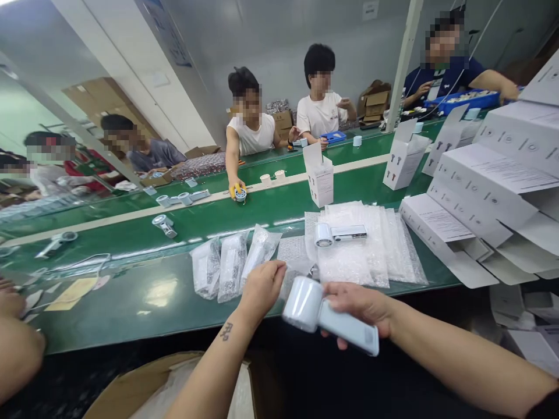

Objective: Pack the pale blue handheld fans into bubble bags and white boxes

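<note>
- Lying side by side near the front edge of the green work surface point(131, 314), 3 bagged devices point(233, 262) sit in clear bubble wrap. Their wrapping looks soft and probably slick, so a hold through the film, around the firm body inside, would be steadier than a pull on a loose corner.
- Next comes the left hand point(262, 285), reaching across the edge with its fingers drawn together. The fingertips meet the margin of a clear bubble bag point(294, 250); I cannot tell whether they pinch the film or only rest against it. That film should be light, limp and easily creased.
- Just right of it, in the air at the table's near edge, is the pale-blue handheld device point(327, 320). Its fat, glossy cylinder points left and its flat handle slopes down to the right. It looks stiff, fairly light and smooth enough to slip, with a shell that might scuff or crack if dropped; the handle seems the best place to hold.
- Wrapped around that handle is the right hand point(356, 308), closed on it with the thumb over the upper face and the fingers beneath, leaving the cylinder free.
- Beyond the right hand, a second pale-blue device point(345, 234) lies unwrapped on a stack of bubble pouches point(349, 265); its slim handle offers a similar hold.
- Farthest right, white printed cartons point(480, 192) lean in a layered pile, thin-walled and likely to bend.
</note>
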Tool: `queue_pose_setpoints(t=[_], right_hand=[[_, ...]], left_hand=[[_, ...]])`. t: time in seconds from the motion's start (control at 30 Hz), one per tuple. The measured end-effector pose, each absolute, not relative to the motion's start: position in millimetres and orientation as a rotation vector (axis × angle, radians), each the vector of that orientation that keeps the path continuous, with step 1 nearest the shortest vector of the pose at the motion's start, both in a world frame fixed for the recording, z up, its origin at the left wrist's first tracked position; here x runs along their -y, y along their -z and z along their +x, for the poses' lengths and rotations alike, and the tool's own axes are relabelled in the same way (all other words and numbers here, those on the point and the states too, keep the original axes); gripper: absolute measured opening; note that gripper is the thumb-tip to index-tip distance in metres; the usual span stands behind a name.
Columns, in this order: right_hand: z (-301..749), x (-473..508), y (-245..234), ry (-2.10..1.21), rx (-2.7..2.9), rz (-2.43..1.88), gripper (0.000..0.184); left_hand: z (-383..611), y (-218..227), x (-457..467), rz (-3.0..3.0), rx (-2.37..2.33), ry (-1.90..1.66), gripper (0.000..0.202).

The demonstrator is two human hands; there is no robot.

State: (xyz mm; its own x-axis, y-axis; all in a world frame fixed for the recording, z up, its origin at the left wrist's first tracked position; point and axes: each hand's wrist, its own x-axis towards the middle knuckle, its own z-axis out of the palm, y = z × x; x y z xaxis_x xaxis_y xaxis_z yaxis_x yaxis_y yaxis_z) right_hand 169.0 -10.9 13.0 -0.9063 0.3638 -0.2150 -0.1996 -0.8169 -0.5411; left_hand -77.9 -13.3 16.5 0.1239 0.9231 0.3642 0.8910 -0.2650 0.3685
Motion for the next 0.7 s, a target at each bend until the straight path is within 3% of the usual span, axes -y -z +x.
queue_pose_setpoints(t=[0.1, 0.27, 0.4, 0.47, 0.6, 0.7], right_hand=[[157, 14, -15, -2.647, 0.852, -0.514, 0.074], [157, 3, -15, -2.501, 0.98, -0.793, 0.044], [169, 7, -6, -2.363, 0.98, -1.024, 0.036], [177, 11, -3, -2.448, 0.971, -0.856, 0.046], [182, 13, -6, -2.705, 0.918, -0.368, 0.086], [177, 11, -11, -2.673, 0.893, -0.354, 0.074]], left_hand=[[-64, -36, 20, 2.085, -1.733, -0.826, 0.022], [-63, -54, 35, 1.795, -1.718, -0.959, 0.026], [-58, -59, 42, 2.082, -1.683, -1.105, 0.021], [-54, -57, 41, 2.236, -1.7, -1.194, 0.018], [-49, -50, 34, 2.226, -1.785, -1.211, 0.014], [-46, -49, 32, 2.105, -1.603, -1.002, 0.016]])
